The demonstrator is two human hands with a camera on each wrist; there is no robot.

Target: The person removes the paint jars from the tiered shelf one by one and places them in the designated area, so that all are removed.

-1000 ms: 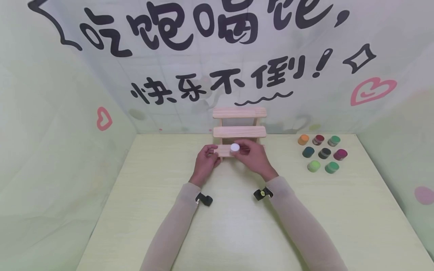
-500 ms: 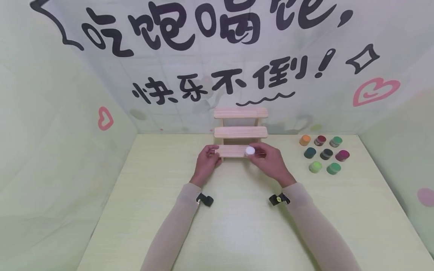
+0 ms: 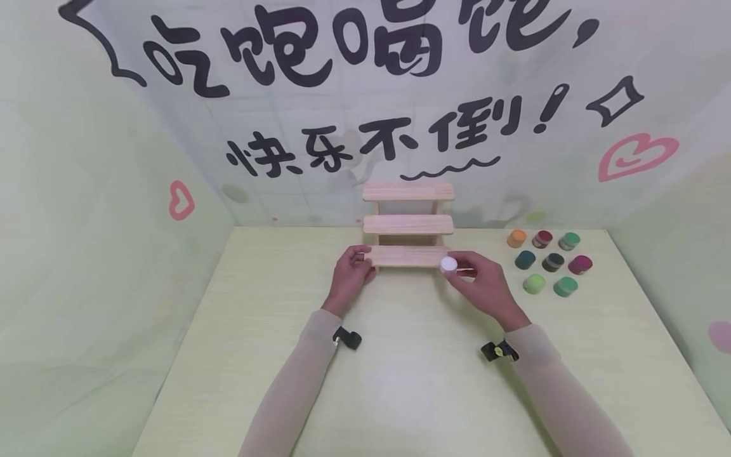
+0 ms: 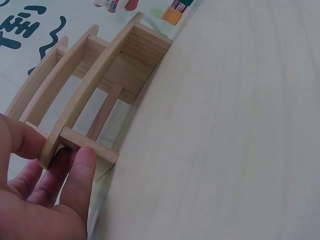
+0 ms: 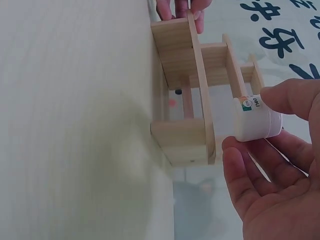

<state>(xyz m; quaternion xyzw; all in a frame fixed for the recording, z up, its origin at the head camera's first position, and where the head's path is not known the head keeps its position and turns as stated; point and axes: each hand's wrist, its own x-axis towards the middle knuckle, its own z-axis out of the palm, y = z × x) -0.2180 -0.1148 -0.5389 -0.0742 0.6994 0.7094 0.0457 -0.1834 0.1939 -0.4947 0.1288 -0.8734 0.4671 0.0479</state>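
A small wooden three-step rack stands at the back of the table, against the printed backdrop. My left hand grips the left end of its lowest step; in the left wrist view the thumb lies on top of the board and the fingers curl beneath. At the right end of that step, my right hand pinches a white paint jar between thumb and fingers. The right wrist view shows the jar with a small coloured label, held close by the rack's end.
Right of the rack, several small paint jars stand grouped on the table: an orange one, a dark red one, a black one, a magenta one and green ones. The backdrop rises right behind the rack.
My right hand has moved right with the white paint jar, from the middle of the lowest step to its right end. The left hand stays on the step's left end.
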